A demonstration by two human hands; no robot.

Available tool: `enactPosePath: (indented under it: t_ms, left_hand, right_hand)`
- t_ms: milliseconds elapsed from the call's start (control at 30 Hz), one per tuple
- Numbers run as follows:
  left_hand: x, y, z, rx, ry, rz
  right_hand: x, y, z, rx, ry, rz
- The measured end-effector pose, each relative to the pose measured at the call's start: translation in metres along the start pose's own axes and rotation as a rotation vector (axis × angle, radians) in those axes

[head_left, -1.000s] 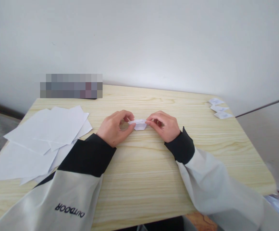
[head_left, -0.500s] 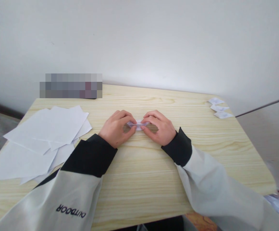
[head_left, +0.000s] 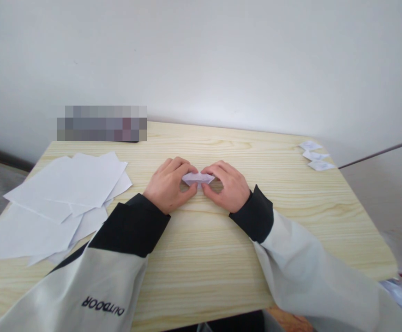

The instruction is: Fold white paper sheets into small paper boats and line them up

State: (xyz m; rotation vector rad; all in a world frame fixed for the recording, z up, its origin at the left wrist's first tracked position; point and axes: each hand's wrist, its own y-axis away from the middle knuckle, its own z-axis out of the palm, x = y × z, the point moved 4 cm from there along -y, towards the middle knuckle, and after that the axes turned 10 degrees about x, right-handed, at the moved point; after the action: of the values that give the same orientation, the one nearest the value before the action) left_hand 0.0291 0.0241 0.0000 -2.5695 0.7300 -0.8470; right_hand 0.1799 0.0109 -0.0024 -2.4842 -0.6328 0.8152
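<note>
Both hands meet over the middle of the table around a small folded white paper (head_left: 198, 178), a long shape with pointed ends. My left hand (head_left: 170, 185) pinches its left part between thumb and fingers. On the right part, my right hand (head_left: 226, 186) grips it the same way, thumb at the near side and fingers at the far side. The tips of the two hands are a short gap apart, and the paper's middle shows between them. Fingers cover some of its edges.
Loose white paper sheets (head_left: 83, 180) overlap on the left of the wooden table (head_left: 201, 263). Three small folded papers (head_left: 320, 164) lie in a row at the far right edge. A blurred-out object (head_left: 102, 124) stands at the back left, before the white wall (head_left: 221, 60).
The folded paper has tilted, so a broad face shows where a narrow ridge with a flap below it was seen. My right hand has shifted slightly left; both hands keep their hold.
</note>
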Motion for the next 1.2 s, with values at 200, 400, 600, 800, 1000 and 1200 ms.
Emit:
enactPosePath:
  t_ms: [200,400,600,800,1000,1200]
  left_hand:
    - [-0.0008,-0.0001,-0.0004,0.022,-0.003,-0.022]
    - [-0.0033,0.0005,-0.0002,0.056,0.033,-0.060]
    - [-0.0027,0.0002,0.0010,0.062,0.000,-0.107]
    - [-0.0024,-0.0004,0.0021,0.046,0.002,-0.119]
    - [-0.0004,-0.0007,0.0013,0.042,0.008,-0.097]
    - [-0.0076,0.0012,-0.0070,0.015,0.113,-0.030]
  right_hand:
    - [-0.0008,-0.0004,-0.0005,-0.002,0.019,0.008]
    - [-0.0014,-0.0012,-0.0018,0.000,-0.004,0.014]
    - [-0.0020,-0.0017,-0.0015,0.015,-0.031,0.025]
    - [-0.0022,-0.0027,0.0038,0.047,0.027,0.107]
    - [-0.0028,-0.0021,0.0052,0.053,0.028,0.127]
    - [0.0066,-0.0001,-0.0039,0.091,-0.151,0.072]
